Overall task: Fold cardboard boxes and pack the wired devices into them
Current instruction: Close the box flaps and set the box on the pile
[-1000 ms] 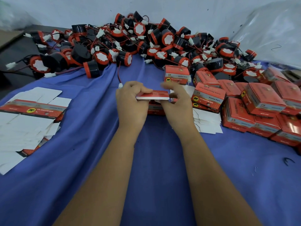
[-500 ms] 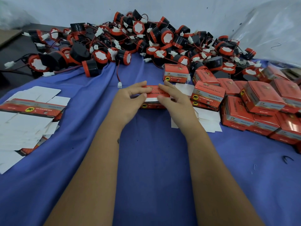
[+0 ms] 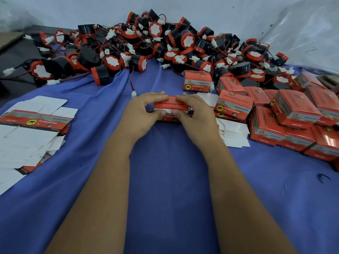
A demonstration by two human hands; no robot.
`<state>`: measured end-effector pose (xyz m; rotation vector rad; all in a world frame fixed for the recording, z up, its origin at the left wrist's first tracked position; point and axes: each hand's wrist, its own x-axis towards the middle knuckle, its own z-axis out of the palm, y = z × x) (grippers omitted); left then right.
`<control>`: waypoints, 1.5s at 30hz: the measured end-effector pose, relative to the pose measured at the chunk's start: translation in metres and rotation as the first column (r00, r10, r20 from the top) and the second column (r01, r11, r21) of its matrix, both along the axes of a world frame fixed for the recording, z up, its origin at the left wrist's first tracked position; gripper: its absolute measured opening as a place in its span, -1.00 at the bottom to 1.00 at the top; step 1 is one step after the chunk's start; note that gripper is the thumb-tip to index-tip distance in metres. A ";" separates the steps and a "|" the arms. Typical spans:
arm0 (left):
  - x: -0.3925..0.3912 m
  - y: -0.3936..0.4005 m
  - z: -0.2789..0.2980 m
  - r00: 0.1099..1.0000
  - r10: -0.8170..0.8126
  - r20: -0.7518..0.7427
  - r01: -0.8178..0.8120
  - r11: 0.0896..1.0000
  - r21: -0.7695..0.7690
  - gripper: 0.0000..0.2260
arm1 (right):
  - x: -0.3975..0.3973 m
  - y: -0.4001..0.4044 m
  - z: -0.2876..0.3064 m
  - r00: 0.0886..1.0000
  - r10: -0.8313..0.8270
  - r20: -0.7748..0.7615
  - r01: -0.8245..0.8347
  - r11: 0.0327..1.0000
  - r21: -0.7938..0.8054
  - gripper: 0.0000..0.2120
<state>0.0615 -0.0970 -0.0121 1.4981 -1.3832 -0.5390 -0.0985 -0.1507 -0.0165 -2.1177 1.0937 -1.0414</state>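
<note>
A red cardboard box [image 3: 171, 105] with black lettering and a white flap sits at the middle of the blue cloth, held between both hands. My left hand [image 3: 142, 114] grips its left end, thumb at the front and fingers over the top. My right hand [image 3: 195, 116] grips its right end the same way. A big heap of black-and-red round wired devices [image 3: 150, 46] with white connectors lies behind. One device's red-black wire and white plug [image 3: 134, 93] lie just left of the box.
Flat unfolded box blanks [image 3: 33, 129], white side up, are stacked at the left. Several folded red boxes [image 3: 286, 114] crowd the right side, with more white blanks [image 3: 233, 132] beside them. A clear plastic sheet [image 3: 302, 33] hangs at the far right. Bare blue cloth [image 3: 168, 180] lies under my forearms.
The flat red blank that both hands held raised has come down onto the cloth and now stands opened as a box, with my fingers wrapped over its top.
</note>
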 end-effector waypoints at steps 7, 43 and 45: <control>-0.004 0.002 0.000 0.981 0.006 -0.195 -0.020 0.997 -0.072 -0.79 | 0.001 0.002 0.003 0.989 -0.111 0.098 0.105 0.993 0.062 -0.75; -0.012 0.001 -0.005 0.902 0.012 -0.431 -0.063 0.993 -0.104 -0.69 | -0.006 0.004 0.006 0.929 -0.087 0.359 -0.021 0.958 0.286 -0.83; -0.013 0.002 -0.006 0.927 0.025 -0.375 -0.063 0.994 -0.088 -0.75 | -0.006 0.004 0.006 0.930 -0.082 0.357 -0.024 0.959 0.282 -0.83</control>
